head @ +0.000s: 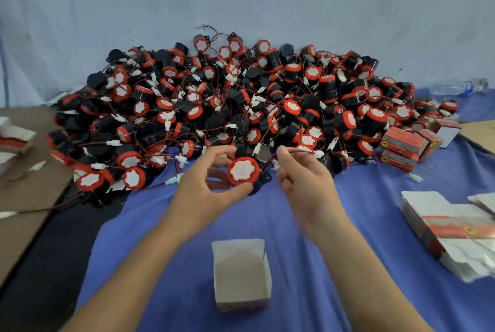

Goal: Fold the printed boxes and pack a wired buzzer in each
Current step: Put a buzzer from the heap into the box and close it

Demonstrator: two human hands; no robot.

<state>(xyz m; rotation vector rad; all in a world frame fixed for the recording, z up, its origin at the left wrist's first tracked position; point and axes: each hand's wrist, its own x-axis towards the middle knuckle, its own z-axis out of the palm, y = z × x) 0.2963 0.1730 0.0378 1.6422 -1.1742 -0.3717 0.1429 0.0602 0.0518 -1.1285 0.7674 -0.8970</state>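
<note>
box [241, 272]: sitting open up front
left hand [203, 187]: fingers [235, 190] gripping a buzzer [243, 171]
right hand [302, 179]: fingers pinching its wire [305, 151]

Body in view: two forearms plus hands, nothing else. Left hand [205, 184] and right hand [305, 184] bare, forearms bare down to the bottom frame edge, right one motion-blurred.

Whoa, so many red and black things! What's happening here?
Someone is packing buzzers into little boxes. The left hand holds one red-capped buzzer while the right hand pinches its wire. An open box stands on the blue cloth just in front, and it looks empty. Behind is a big pile of buzzers, with a few closed boxes at its right edge.
</note>
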